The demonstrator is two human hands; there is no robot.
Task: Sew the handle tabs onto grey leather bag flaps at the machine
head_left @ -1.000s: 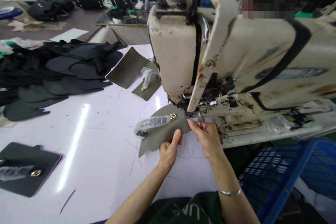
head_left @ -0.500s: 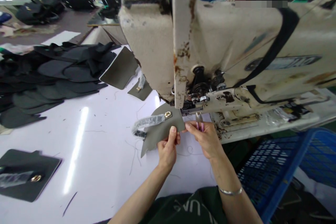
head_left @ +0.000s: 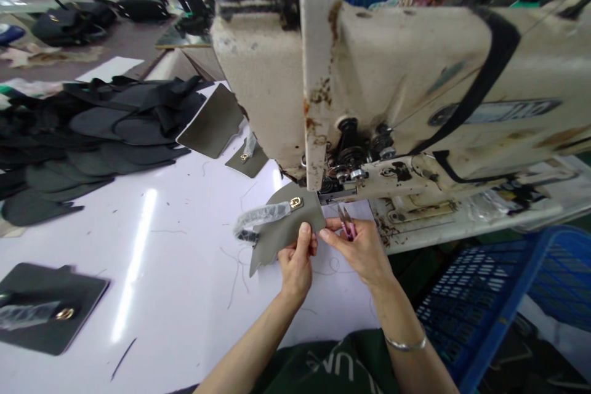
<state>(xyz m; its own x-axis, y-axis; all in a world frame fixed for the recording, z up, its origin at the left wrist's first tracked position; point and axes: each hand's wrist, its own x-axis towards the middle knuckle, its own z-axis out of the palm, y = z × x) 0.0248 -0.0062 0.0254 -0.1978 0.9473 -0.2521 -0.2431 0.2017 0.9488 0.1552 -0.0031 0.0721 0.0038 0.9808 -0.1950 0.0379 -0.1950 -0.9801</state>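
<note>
A grey-green panel (head_left: 277, 235) with a gold buckle and a plastic-wrapped strap (head_left: 263, 214) lies partly beneath the sewing machine head (head_left: 272, 92). My left hand (head_left: 297, 265) pinches the panel's near edge, thumb on top. Beside the panel's right corner, my right hand (head_left: 362, 250) holds small pink-handled snips (head_left: 347, 225), blades pointing up and away. Its thumb and index finger are near the corner; whether they touch it or a thread is too small to tell.
Dark cut pieces (head_left: 92, 141) are heaped at the left. Another strapped panel (head_left: 50, 308) lies at lower left, and two panels lie behind the work. A blue crate (head_left: 494, 320) stands at right. People are beyond the machine.
My right hand has turned slightly, its thumb lower and to the left, and the snips have tilted to the left. My left hand and the panel have hardly moved.
</note>
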